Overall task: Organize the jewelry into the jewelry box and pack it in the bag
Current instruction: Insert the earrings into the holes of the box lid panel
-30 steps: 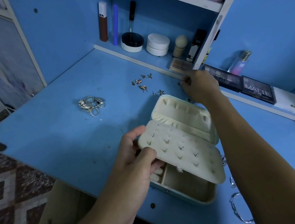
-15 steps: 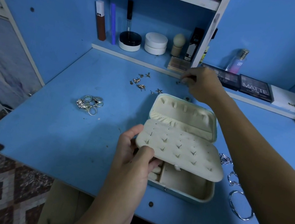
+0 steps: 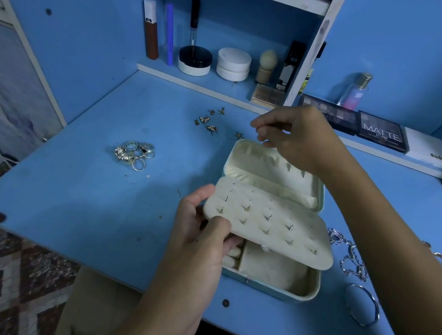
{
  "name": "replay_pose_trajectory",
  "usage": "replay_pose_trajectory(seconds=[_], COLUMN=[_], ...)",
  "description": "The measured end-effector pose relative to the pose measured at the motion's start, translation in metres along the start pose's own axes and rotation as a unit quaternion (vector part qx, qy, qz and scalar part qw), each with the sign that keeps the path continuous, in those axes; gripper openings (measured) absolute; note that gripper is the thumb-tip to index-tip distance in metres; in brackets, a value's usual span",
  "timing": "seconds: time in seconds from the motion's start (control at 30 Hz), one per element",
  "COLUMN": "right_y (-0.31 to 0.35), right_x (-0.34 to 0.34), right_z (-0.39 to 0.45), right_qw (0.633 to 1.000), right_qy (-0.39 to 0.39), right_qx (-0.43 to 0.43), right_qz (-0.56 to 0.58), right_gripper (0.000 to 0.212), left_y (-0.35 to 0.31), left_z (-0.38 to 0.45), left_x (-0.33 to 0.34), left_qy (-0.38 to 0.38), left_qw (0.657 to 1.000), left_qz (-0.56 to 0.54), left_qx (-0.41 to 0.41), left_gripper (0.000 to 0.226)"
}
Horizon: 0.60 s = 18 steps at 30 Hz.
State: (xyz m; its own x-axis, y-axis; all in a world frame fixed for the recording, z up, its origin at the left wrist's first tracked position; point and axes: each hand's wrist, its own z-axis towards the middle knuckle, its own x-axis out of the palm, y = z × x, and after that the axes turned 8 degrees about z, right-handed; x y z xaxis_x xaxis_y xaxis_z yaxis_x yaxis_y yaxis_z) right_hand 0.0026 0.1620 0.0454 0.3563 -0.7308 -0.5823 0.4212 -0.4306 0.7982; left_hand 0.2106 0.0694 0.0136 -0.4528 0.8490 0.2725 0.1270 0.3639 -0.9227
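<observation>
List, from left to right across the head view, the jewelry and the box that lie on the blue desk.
Pile of rings → small earrings → open jewelry box → silver chains → bangle.

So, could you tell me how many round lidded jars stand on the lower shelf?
2: a black-lidded jar left of a white jar, both between the blue tube and the sponge applicator. None looks hidden.
</observation>
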Motion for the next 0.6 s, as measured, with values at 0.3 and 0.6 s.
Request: replay_pose_trajectory(seconds=[0.3, 0.6], right_y=[0.025, 0.038], right_x=[0.009, 0.004], right_z=[-0.037, -0.060], right_qw=[0.998, 0.992], right_qy=[0.059, 0.120], right_qx=[-0.037, -0.044], right_qz=[-0.004, -0.018], right_gripper=[0.022, 0.021], left_y=[-0.002, 0.001], left_z=[-0.002, -0.001], left_x=[0.000, -0.002], left_qy=[0.001, 0.005], left_qw=[1.000, 1.000], left_qz=[-0.006, 0.003], left_qx=[-0.007, -0.008], left_gripper=[0.041, 0.043])
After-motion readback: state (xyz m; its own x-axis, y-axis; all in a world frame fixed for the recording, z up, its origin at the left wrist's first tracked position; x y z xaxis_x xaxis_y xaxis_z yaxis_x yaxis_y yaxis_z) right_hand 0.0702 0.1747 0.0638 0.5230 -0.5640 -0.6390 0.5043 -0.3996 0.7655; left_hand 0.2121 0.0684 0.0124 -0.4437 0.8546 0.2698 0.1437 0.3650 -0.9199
